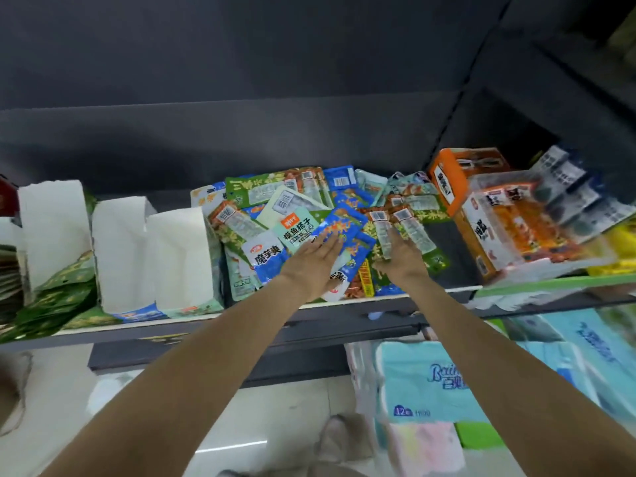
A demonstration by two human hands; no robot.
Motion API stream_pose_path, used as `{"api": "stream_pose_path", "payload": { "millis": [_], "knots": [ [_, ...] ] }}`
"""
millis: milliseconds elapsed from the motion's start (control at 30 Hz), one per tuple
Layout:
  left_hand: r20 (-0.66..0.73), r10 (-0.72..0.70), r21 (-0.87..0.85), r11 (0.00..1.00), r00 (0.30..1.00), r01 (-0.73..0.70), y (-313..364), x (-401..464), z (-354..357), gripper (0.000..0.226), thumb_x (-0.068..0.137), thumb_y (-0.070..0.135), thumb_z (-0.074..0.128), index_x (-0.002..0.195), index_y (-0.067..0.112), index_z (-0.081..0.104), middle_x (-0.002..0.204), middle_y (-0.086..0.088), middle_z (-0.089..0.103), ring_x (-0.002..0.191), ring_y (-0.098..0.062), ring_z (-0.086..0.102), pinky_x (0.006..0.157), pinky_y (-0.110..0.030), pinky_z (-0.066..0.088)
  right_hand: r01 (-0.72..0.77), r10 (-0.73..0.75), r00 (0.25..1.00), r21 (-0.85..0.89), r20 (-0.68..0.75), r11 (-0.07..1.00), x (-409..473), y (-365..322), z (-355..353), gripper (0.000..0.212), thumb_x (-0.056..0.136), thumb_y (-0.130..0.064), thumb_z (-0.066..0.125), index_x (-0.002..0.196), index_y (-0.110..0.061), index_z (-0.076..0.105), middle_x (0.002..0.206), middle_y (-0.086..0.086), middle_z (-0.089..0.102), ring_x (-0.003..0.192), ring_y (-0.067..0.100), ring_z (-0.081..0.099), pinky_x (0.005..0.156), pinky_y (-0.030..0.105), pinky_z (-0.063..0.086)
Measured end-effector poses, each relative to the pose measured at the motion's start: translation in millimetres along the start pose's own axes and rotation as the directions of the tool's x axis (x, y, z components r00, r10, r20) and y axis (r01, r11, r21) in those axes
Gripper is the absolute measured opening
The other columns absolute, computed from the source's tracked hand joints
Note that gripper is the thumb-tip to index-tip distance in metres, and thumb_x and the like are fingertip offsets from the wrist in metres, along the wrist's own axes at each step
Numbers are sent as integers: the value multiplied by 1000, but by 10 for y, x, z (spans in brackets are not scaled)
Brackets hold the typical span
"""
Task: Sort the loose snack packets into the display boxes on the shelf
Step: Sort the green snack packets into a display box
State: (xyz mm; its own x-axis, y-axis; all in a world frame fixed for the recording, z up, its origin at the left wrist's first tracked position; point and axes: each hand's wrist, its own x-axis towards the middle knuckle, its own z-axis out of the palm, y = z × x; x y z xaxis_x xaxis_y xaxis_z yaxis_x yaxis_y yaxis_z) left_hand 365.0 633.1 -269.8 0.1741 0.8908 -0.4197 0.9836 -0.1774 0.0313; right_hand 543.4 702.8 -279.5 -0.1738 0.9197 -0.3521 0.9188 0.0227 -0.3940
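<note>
A heap of loose snack packets point(296, 201) in green, blue and pale colours covers the middle of the shelf point(241, 313). My left hand point(315, 259) lies flat with straight fingers on a blue packet point(344, 232) near the front of the heap. My right hand point(401, 254) reaches into the heap beside it, its fingers around a narrow green packet point(387, 235) with a barcode label. White display boxes point(179, 259) stand to the left of the heap, their backs toward me.
Green packets point(55, 297) fill a box at the far left. Orange display boxes point(499, 218) sit tilted to the right of the heap. Below the shelf are blue tissue packs point(423, 380) and the pale floor point(62, 390).
</note>
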Motion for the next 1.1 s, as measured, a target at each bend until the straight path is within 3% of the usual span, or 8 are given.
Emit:
{"api": "stream_pose_path", "payload": {
  "millis": [167,367,533,700,767,867,967,1100],
  "knots": [
    [12,-180,-14,984,984,180,6,43,-6,92,91,60,40,150,11,-11,157,-3,-20,146,-24,-8,118,-41,8,-47,54,985,47,-163,998,23,19,-101,77,75,-23,77,139,-21,34,131,21,44,124,37,42,93,42,43],
    [-79,-223,-146,967,972,210,48,48,-123,89,87,54,56,151,15,9,159,-2,3,144,-25,13,114,-42,20,303,-202,920,283,-335,910,-209,-156,-470,38,91,-4,56,127,-18,54,98,10,66,58,16,56,60,28,48],
    [-466,-122,-403,911,876,-88,168,-90,-249,86,84,32,69,150,22,15,152,0,32,136,-20,33,109,-35,32,236,-187,971,731,-149,640,-368,-457,-659,20,88,-5,57,82,-20,70,94,-6,69,100,15,61,99,35,45],
    [-636,-398,-610,784,661,-113,-19,-333,-394,13,91,12,59,100,6,66,91,-11,68,79,-25,61,67,-34,48,50,-223,973,885,61,463,-519,-705,-736,24,99,-15,42,100,-6,65,96,10,66,84,21,65,79,31,56],
    [-618,-446,-644,759,648,-92,-200,-494,-456,21,94,19,57,78,5,58,68,-7,61,55,-17,50,51,-26,39,112,-202,979,827,2,551,-525,-818,-688,23,100,-17,38,104,-9,60,107,11,62,85,16,62,78,28,52],
    [-581,-446,-684,721,681,-111,-474,-836,-540,24,92,21,59,71,12,53,65,3,58,53,-6,49,50,-19,39,397,-384,914,472,-129,787,-500,-1064,-545,25,93,-14,53,116,-8,59,126,6,47,105,11,50,91,24,39],
    [-554,-481,-727,677,680,-114,-792,-1206,-535,18,92,20,59,84,5,63,83,-3,69,71,-16,62,65,-28,48,549,-544,828,398,-137,735,-599,-1499,-382,16,87,-16,64,95,-2,65,102,5,59,95,22,57,90,35,46],
    [-616,-580,-743,652,534,-149,-1275,-1811,-500,18,89,21,64,106,14,64,87,8,68,81,-5,62,80,-24,49,641,-616,759,410,-213,649,-883,-2221,-135,13,84,-15,68,82,-3,70,80,12,70,75,23,64,73,41,49]
  ]
}}
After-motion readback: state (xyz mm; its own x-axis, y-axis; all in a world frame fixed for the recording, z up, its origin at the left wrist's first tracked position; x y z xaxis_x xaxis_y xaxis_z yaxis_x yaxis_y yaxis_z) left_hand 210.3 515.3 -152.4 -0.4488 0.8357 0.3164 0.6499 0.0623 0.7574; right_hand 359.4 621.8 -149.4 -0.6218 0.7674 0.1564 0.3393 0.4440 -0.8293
